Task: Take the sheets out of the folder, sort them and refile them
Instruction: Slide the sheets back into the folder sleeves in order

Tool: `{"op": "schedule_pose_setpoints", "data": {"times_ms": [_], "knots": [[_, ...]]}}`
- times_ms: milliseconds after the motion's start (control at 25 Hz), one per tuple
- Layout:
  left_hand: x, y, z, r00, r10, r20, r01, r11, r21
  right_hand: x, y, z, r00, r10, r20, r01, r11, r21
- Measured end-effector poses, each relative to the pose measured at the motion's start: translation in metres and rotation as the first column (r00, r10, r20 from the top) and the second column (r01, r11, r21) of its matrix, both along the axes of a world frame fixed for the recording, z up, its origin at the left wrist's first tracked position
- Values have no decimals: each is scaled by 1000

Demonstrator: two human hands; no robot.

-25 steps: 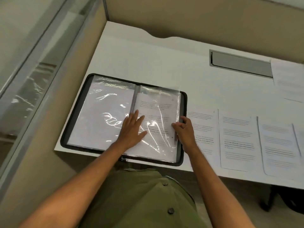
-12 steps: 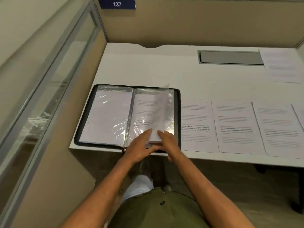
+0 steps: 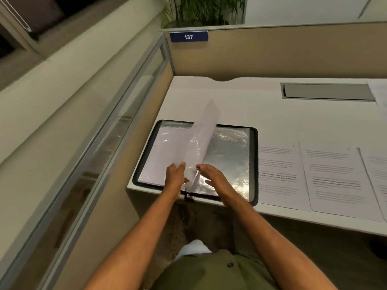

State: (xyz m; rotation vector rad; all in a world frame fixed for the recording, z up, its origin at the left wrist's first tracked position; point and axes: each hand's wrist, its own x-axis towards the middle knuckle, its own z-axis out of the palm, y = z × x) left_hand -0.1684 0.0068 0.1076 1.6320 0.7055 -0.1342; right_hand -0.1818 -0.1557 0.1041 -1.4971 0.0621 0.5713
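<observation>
**Sleeve page raised between both hands over the open folder**

The black zip-edged folder [image 3: 254, 164] lies open at the near left corner of the white desk [image 3: 240, 101]. A clear plastic sleeve holding a white sheet [image 3: 201, 141] stands tilted up from the spine. The left hand [image 3: 174, 177] holds its lower edge, fingers curled; the right hand [image 3: 211, 174] is relaxed beside it, thumb touching the sleeve. Printed sheets [image 3: 278, 174] lie in a row just right of the folder, text unreadable. A blue partition plate [image 3: 188, 36] reads "137".

A white desk [image 3: 209, 97] sits inside tan partitions [image 3: 272, 53]; a blue 137 plate [image 3: 188, 36] and plant [image 3: 205, 9] lie beyond the hands, glass panel [image 3: 117, 114] leftward.
</observation>
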Motion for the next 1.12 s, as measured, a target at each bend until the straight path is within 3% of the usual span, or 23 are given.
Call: {"op": "schedule_pose_setpoints", "data": {"times_ms": [120,200,400,600,680,760,840,920,1000,1120], "knots": [[0,53,-1,978,209,-28,-210,959,-188,9,21,-7,998,66,13,-65,995,-70],[-2,83,-2,960,277,-49,-281,933,-223,13,39,-15,995,95,20,-91,985,-144],[-6,134,-22,955,251,-156,-285,922,-262,14,88,-37,963,255,90,-202,899,-388],[-10,162,-47,957,223,-188,-251,958,-142,9,113,-76,890,405,210,-198,757,-622],[-12,168,-55,961,224,-162,-209,973,102,4,112,-90,863,463,200,-209,690,-693],[-13,164,-57,979,145,-143,-68,893,444,1,112,-97,842,488,230,-176,651,-738],[-14,151,-56,991,18,-130,74,744,664,-3,113,-101,823,502,265,-152,645,-749],[-10,134,-57,955,-259,-142,282,656,700,-4,111,-101,828,497,260,-163,657,-736],[-4,121,-65,841,-518,-157,484,588,649,-4,105,-95,845,468,258,-157,680,-717],[11,99,-69,757,-637,-146,563,522,641,-9,80,-80,901,312,302,-30,737,-675]]}}
